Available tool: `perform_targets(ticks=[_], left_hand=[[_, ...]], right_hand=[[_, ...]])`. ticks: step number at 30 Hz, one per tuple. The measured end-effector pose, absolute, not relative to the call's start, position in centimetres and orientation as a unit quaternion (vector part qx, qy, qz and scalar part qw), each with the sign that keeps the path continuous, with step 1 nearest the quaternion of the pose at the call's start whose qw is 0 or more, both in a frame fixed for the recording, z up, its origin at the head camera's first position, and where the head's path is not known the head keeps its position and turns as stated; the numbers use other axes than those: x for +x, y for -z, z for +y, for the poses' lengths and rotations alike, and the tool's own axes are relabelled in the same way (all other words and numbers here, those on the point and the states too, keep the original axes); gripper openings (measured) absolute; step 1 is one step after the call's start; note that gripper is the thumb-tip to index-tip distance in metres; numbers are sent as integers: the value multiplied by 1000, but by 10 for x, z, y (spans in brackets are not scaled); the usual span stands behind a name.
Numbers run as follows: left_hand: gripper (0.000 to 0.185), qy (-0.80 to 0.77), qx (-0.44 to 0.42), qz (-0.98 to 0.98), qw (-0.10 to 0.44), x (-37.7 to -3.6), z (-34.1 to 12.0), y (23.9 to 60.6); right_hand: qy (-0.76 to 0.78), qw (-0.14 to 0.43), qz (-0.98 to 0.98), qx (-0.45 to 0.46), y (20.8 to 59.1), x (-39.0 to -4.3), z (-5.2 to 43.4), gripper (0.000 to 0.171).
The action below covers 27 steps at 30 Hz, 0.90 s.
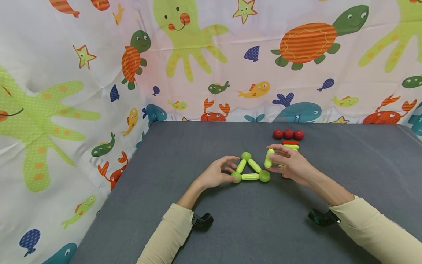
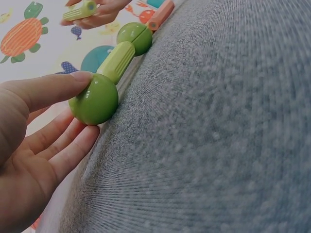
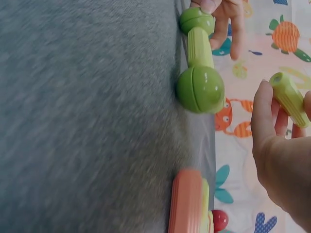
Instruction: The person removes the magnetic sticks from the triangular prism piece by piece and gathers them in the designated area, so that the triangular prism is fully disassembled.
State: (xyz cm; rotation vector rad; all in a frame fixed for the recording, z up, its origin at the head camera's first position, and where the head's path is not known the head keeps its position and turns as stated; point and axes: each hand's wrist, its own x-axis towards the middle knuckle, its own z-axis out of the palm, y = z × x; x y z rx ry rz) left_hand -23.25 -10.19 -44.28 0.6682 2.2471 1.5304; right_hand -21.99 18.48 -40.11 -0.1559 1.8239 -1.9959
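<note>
A flat triangle of three green balls and three yellow-green ribbed rods (image 1: 250, 176) lies on the grey table. My left hand (image 1: 215, 172) holds its near left ball (image 2: 95, 99), thumb on top and fingertips at the lower side. The far ball (image 1: 246, 156) and the near right ball (image 1: 265, 176) stand free of both hands. Just right of the triangle, my right hand (image 1: 293, 165) pinches a loose yellow-green rod (image 1: 269, 158) between thumb and fingers. This rod is raised and roughly upright, apart from the balls; one hollow-looking end shows in the right wrist view.
Behind my right hand lie a red rod (image 1: 290, 142) and yellow-green rods (image 1: 292, 147), partly hidden by it. Three dark red balls (image 1: 288, 134) sit in a row beyond them. A patterned sea-animal curtain (image 1: 197, 102) hangs along the table's back and left edges.
</note>
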Motion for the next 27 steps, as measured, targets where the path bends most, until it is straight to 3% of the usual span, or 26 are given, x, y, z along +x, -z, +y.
perform_targets(ticks=[12,19,27], left_hand=[[67,-534,233,795,170,-232,-102,442],[68,-529,230,800,166,-232,-101,441],[68,-530,231,799,164,-231,-101,441]], right_hand=[[785,198,586,-39,408,-205,221,20],[791,190,582,0,414,-194,243,34],[791,186,582,22,425,-181,254,34]])
